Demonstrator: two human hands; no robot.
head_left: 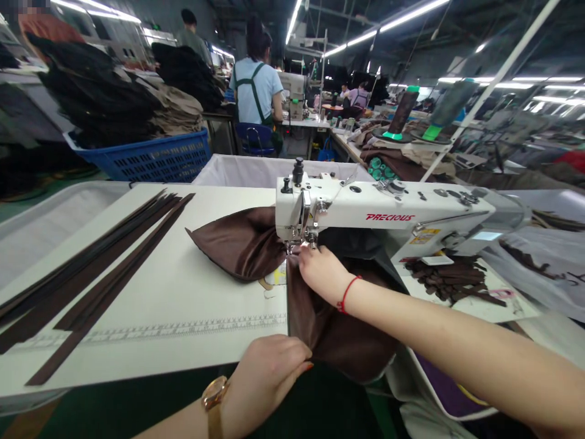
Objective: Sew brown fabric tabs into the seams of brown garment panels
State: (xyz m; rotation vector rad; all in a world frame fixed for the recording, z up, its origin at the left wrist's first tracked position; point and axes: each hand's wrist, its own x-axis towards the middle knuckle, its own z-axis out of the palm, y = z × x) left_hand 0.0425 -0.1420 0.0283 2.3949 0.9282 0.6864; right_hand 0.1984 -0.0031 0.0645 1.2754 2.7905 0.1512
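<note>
A white sewing machine stands on the pale table, its needle area over a piece of dark brown satiny fabric. The fabric spreads out to the left of the needle and drapes toward me over the table's front edge. Close to the presser foot, my right hand is closed on the fabric, fingertips partly hidden behind the knuckles. My left hand pinches the fabric's near edge at the front of the table.
Long dark brown and black strips lie on the table's left side. A pile of short brown pieces sits under the machine's right end. A blue basket heaped with dark cloth stands behind left. A person in a light blue shirt works farther back.
</note>
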